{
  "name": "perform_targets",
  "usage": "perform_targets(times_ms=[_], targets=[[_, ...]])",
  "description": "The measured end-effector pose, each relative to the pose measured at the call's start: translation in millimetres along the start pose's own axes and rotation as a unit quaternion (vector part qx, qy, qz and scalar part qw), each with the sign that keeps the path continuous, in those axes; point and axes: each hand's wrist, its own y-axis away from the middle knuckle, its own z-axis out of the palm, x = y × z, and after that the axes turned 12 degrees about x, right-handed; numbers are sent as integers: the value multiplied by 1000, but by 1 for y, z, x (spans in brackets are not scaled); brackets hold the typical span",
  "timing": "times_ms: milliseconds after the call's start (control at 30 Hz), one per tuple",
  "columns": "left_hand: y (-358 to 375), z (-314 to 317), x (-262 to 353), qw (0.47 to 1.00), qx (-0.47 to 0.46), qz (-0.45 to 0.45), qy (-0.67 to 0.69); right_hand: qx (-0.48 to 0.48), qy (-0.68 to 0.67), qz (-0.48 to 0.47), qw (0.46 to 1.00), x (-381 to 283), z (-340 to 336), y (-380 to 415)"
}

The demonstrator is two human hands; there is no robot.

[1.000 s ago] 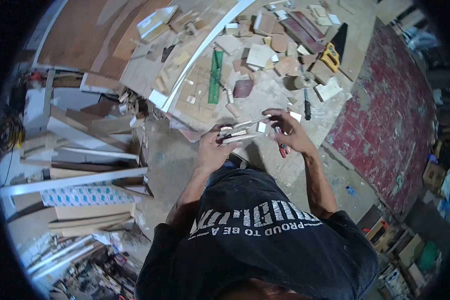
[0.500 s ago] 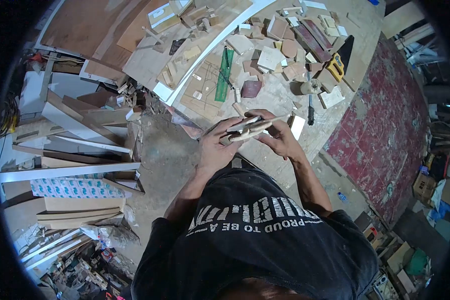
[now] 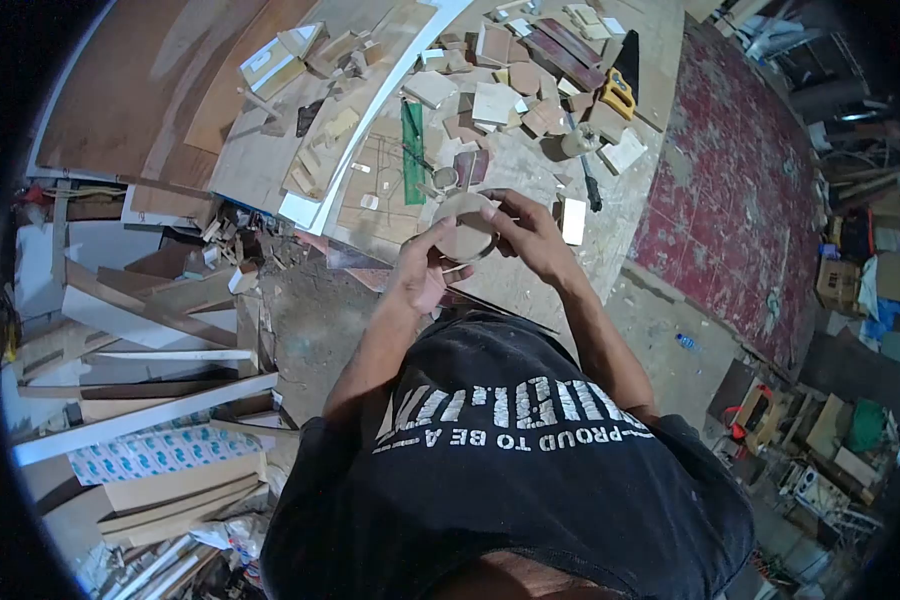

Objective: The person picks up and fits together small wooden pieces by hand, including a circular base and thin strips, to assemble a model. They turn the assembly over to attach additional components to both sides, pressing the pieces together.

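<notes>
A round, flat wooden disc [image 3: 467, 230] is held between both hands at the table's near edge, its pale face turned up toward me. My left hand [image 3: 425, 262] grips its left side, thumb on the face and fingers beneath. My right hand [image 3: 532, 238] holds the right rim with thumb and fingers. Just beyond the disc lie a dark red piece [image 3: 472, 166] and a green strip [image 3: 413, 150] on a marked board. A white-faced block [image 3: 573, 222] and a dark slim tool [image 3: 592, 192] lie right of my right hand.
Wood offcuts [image 3: 497, 103] crowd the worktable [image 3: 530, 185]. A yellow-handled saw [image 3: 620, 93] lies at its right side, beyond a small jar [image 3: 578, 143]. A long white curved strip [image 3: 378, 112] crosses the left part. Stacked boards [image 3: 150, 325] stand at left; a red panel [image 3: 725, 190] is at right.
The held wood, seen nearly edge-on with pieces together before, now shows its round face. Both hands have turned with it. The view has shifted, so the table appears further left.
</notes>
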Motion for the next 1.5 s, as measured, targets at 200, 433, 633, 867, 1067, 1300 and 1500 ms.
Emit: perform_targets(times_ms=[200,433,633,867,1067,1300,1500], targets=[[-6,0,16,999,-25,-1,29,-21,-102,50,993,-1,3,-18],[-5,5,34,999,-5,5,41,6,-103,15,995,-22,10,-22],[-3,12,44,998,-48,18,42,-32,-99,65,992,-30,9,-39],[-4,18,39,998,-50,17,42,-29,-99,65,993,-25,0,-40],[-3,7,13,992,-27,93,-87,-66,-70,37,995,9,-14,-17],[-28,-25,-52,897,-60,279,-337,-64,-80,-20,995,92,-14,30],[-29,-29,-83,889,-40,308,-337,-90,-65,-16,994,123,-21,44]])
